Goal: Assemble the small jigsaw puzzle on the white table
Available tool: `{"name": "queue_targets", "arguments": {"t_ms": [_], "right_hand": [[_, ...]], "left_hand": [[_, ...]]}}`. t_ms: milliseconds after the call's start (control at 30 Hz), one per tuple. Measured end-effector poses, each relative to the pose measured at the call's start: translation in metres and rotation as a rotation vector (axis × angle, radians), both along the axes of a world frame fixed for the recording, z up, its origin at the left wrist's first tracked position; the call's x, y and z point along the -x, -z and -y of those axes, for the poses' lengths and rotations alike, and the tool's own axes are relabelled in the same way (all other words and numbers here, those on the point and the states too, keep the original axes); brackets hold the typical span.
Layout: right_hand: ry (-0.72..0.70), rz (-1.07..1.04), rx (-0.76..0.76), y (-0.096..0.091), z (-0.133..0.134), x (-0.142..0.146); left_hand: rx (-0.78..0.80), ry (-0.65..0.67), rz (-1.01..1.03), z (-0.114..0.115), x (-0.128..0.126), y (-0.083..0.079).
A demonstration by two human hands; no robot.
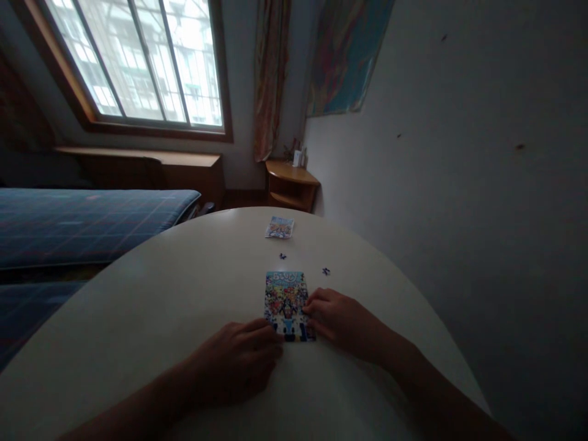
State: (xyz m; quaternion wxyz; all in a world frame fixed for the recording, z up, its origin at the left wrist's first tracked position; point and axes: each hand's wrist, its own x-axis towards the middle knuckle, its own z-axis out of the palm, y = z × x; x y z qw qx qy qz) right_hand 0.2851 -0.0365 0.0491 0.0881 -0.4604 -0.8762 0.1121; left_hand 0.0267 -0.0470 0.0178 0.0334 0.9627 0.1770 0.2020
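Observation:
A small, colourful jigsaw puzzle [286, 298] lies flat on the round white table [184, 294] in front of me. My left hand [236, 361] rests palm down at its lower left corner, fingers curled so the tips touch the puzzle's edge. My right hand [340, 321] lies at the puzzle's right edge, fingers bent and pressing on the lower right part. Two loose dark puzzle pieces lie beyond: one [283, 256] above the puzzle, another [326, 271] to its upper right. A small printed card or packet [279, 227] sits farther back.
A bed with a blue checked cover [82, 220] stands left of the table. A wooden corner shelf [290, 182] and a low wooden bench [147, 165] sit under the window [138, 61]. A grey wall runs close along the table's right side.

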Motion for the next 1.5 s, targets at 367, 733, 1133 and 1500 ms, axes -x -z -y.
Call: {"name": "queue_targets", "arguments": {"t_ms": [367, 733, 1133, 1500], "right_hand": [[0.008, -0.003, 0.014, -0.002, 0.000, 0.001], [0.004, -0.046, 0.032, 0.001, -0.004, -0.003], [-0.008, -0.132, 0.041, 0.008, -0.012, -0.011], [-0.008, -0.151, 0.052, 0.010, -0.015, -0.014]], "left_hand": [[0.094, 0.039, 0.001, 0.002, 0.011, -0.003], [0.191, 0.023, -0.051, 0.005, 0.017, -0.008], [0.171, 0.072, -0.041, 0.000, 0.019, -0.006], [0.161, 0.079, -0.022, -0.006, 0.013, -0.012]]}}
